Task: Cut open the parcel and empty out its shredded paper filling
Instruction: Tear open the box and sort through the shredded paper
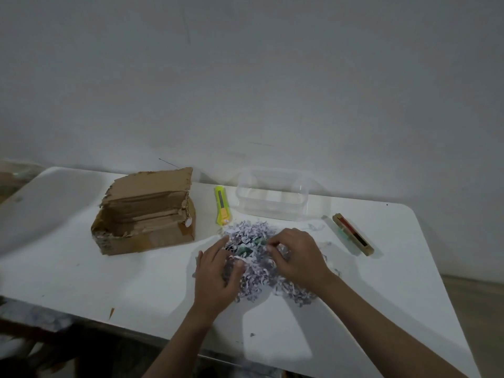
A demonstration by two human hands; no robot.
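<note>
The brown cardboard parcel (144,214) stands open on the white table (109,282), its torn flap raised at the back; I cannot see any filling inside. To its right a pile of whitish shredded paper (256,268) lies on the table. My left hand (218,271) rests on the pile's left side, fingers spread and loosely curved over the shreds. On the pile's right side my right hand (297,255) has its fingertips curled into the shreds and pinches some. A yellow-green utility knife (222,205) lies behind the pile, untouched.
A clear plastic container (272,197) sits at the back, close to the wall. A narrow wooden box with red and dark contents (353,234) lies to the right of the pile. The table's rounded front edge runs close below my forearms.
</note>
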